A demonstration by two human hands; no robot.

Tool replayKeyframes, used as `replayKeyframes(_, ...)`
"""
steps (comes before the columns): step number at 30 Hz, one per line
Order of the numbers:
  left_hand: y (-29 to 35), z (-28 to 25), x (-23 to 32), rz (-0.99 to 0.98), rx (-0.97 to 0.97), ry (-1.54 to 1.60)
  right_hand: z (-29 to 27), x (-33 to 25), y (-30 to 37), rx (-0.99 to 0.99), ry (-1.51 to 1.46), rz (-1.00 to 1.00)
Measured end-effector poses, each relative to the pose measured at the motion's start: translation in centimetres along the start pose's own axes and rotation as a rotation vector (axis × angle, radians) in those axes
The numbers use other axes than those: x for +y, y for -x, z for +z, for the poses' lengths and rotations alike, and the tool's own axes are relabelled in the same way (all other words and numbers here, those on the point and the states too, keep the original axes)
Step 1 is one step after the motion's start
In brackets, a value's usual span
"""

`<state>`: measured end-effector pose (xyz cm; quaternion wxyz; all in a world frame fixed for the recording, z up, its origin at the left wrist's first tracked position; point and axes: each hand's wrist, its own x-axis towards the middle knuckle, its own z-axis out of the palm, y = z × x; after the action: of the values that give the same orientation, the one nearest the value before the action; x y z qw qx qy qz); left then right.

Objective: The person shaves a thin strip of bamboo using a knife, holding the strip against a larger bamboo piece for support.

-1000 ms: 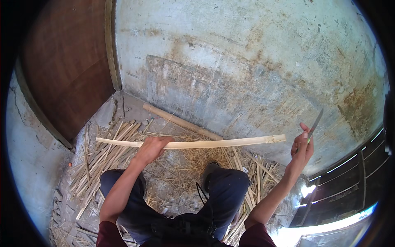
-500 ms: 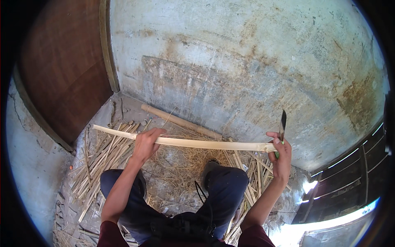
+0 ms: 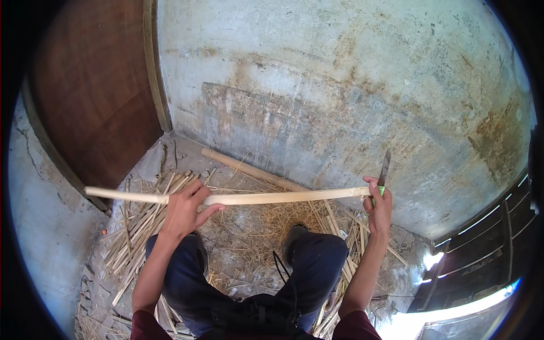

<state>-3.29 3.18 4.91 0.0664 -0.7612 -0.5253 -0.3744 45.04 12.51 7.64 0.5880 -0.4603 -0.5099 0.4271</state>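
A long pale bamboo strip [image 3: 283, 198] is stretched crosswise in front of me, above my knees. My left hand [image 3: 186, 208] grips it left of its middle, thumb pointing right along it, and the free end sticks out toward the door. At the strip's right end, my right hand [image 3: 378, 207] holds a knife [image 3: 385, 168] with a green handle, its blade pointing up and away from me. The strip's right end rests against the fingers of that same hand. Most of the knife handle is hidden in my palm.
Several split bamboo sticks [image 3: 133, 249] lie heaped on the floor at left, more [image 3: 354, 238] at right. Thin shavings [image 3: 266, 221] cover the ground between my feet. A thick bamboo pole [image 3: 249, 168] lies along the stained wall [image 3: 340, 102]. A brown door [image 3: 96, 90] stands at left.
The strip has shifted left, with its left end now farther out toward the door. My left hand has moved left and slightly lower; my right hand has drifted a little left with the knife.
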Motion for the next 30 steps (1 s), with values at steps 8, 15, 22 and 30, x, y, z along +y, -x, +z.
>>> replayKeyframes(8, 1.3, -4.6, 4.8, -0.028, -0.307, -0.170, 4.5, 1.6, -2.0, -0.007, -0.087, 0.019)
replayKeyframes(15, 2.0, -3.7, 6.1, -0.203, -0.505, -0.145, 6.8, 3.0, -3.9, -0.011, -0.092, 0.032)
replayKeyframes(22, 5.5, -0.5, 4.0, -0.224, -0.701, 0.474, 7.5, 3.3, -5.2, -0.124, -0.110, 0.092)
replayKeyframes(30, 7.4, 2.0, 2.3, -0.897, -1.008, 1.201, 8.3, 6.9, -4.9, -0.038, 0.014, 0.069)
